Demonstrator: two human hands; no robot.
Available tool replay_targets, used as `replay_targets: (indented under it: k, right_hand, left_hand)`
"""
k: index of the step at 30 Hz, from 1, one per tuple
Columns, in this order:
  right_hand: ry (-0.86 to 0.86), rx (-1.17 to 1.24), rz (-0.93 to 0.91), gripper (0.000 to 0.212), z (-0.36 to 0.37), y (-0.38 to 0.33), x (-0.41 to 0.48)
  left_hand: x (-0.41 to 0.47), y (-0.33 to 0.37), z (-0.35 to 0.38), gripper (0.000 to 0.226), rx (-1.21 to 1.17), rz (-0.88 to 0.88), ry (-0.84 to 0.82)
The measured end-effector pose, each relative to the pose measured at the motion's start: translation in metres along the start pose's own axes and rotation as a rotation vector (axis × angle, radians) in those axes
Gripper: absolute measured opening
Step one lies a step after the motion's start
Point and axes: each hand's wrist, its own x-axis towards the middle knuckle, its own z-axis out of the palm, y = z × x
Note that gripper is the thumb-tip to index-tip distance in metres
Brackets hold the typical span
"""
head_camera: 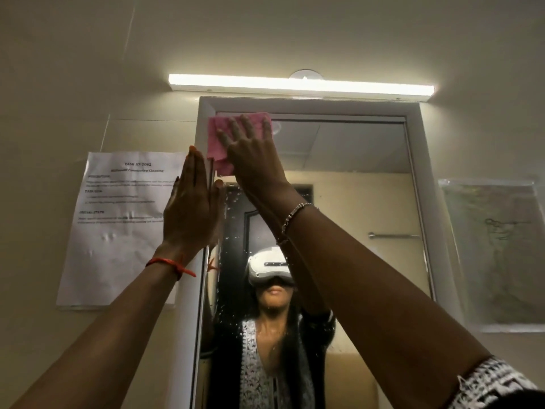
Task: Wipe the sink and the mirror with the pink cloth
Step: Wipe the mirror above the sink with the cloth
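Observation:
The white-framed mirror point(354, 178) hangs on the wall in front of me, with water drops on its left part. My right hand point(253, 154) lies flat, fingers spread, pressing the pink cloth point(219, 137) against the glass at the mirror's top left corner. My left hand point(191, 202) is flat and upright with fingers together, resting against the mirror's left frame edge just below the cloth; it holds nothing. The sink is out of view.
A lit strip light point(300, 85) runs above the mirror. A printed sheet point(118, 231) is stuck to the wall on the left, and a plastic-covered sheet point(495, 255) on the right. The mirror reflects a person wearing a white headset.

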Motion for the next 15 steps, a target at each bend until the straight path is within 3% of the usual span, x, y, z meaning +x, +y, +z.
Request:
replay_targets:
  k: [8, 15]
  right_hand:
    - [0.001, 0.054, 0.010, 0.054, -0.009, 0.034, -0.019]
    - [0.112, 0.102, 0.093, 0.050, -0.012, 0.072, -0.043]
  left_hand:
    - [-0.002, 0.002, -0.002, 0.066, 0.044, -0.039, -0.024]
    - [-0.003, 0.001, -0.002, 0.064, 0.052, -0.038, -0.025]
